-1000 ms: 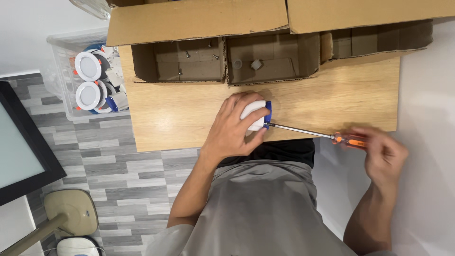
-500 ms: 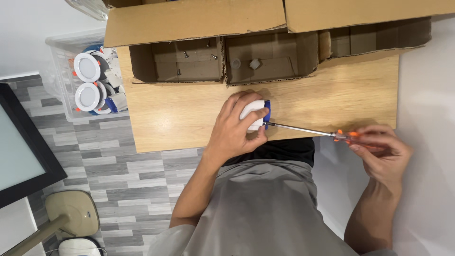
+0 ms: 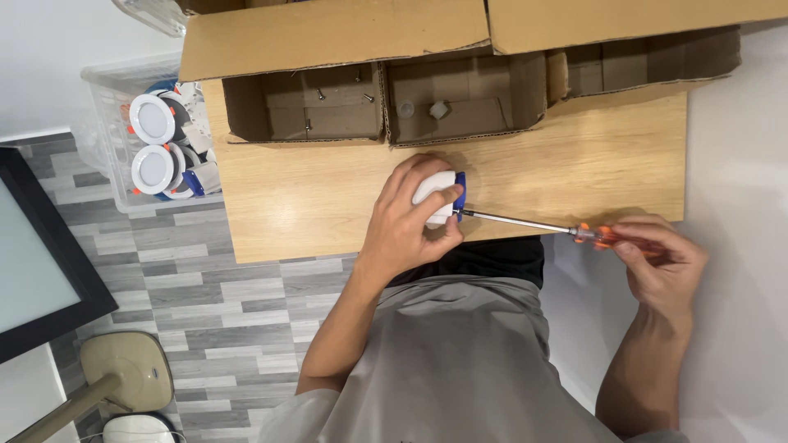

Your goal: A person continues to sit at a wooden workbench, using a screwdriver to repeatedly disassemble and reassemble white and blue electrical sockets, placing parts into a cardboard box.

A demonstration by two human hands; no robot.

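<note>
A wooden table (image 3: 328,221) fills the middle of the frame, with open cardboard boxes (image 3: 386,102) lined along its top edge; a few loose screws and small white parts lie in their compartments. At the upper left, off the table, a clear plastic bin (image 3: 107,107) holds more round white lamp fittings (image 3: 153,143).

Just right of the frame's centre, the left hand (image 3: 406,226) is closed around a small white fitting with a blue part (image 3: 443,193), pressing it to the tabletop; this grip looks the same as half a second ago. A long screwdriver (image 3: 525,223) runs from the blue part toward the right, its tip set against the fitting.

The change is at the right edge: the right hand (image 3: 661,258) is curled around the orange handle (image 3: 595,235) with fingers and thumb, and compared with the earlier views the fingers have shifted round the handle while the shaft keeps its line. That reads as the handle being twisted, so a screw in the fitting is probably being turned, though the screw itself is hidden.
</note>
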